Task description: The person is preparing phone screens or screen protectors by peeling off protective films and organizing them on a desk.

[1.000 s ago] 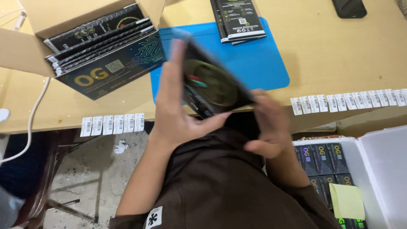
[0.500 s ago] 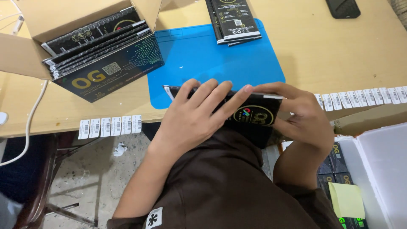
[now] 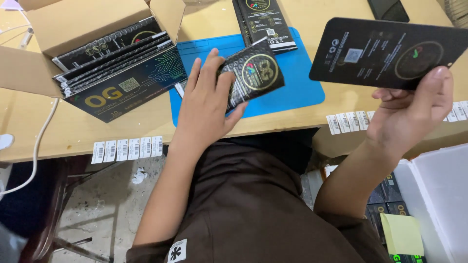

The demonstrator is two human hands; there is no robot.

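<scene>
Now hands apart: left hand (image 3: 207, 104) grips black packet (image 3: 253, 75) over blue mat (image 3: 292, 87); right hand (image 3: 412, 114) pinches black card (image 3: 390, 51).

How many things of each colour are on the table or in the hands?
Blue: 1, the mat.
Brown: 1, the cardboard box.
Black: 5, the pouch under the left hand, the card in the right hand, the packet stack, the big box, the phone.
Total: 7.
</scene>
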